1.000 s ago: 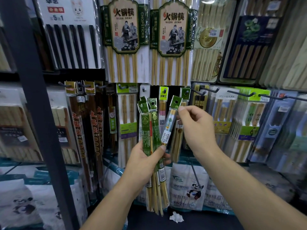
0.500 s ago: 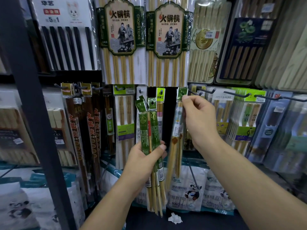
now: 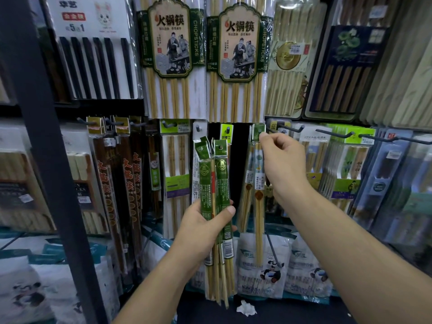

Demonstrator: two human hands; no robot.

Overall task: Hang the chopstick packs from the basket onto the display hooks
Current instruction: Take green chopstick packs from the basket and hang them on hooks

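Left big bamboo pack (image 3: pixel 171 40) & right big bamboo pack (image 3: pixel 240 43) each say "火锅筷" in black, + "CHOPSTICKS" down the side. White pack w/ black chopsticks (image 3: pixel 93 19) shows "5" & "1". White card (image 3: pixel 312 137) says "JOY-HER". Print on green chopstick packs (image 3: pixel 221 178) & hanging chopstick pack (image 3: pixel 258 199) is too tiny to read.

**A crowded shop wall in dim light**

A dark metal upright (image 3: pixel 39 160) runs from top to bottom on the left, in front of the shelving. Behind it the display wall (image 3: pixel 240 164) is dark and almost covered by hanging stock. Tall hot-pot packs (image 3: pixel 173 54) hang up top, with a white card of black sticks (image 3: pixel 93 66) beside them and panda-printed bags (image 3: pixel 259 270) low down. At the very bottom lies a dark flat surface (image 3: pixel 304 312) with a crumpled white scrap (image 3: pixel 246 308) on it. The light is dim, and the plastic wrappers catch pale glare.
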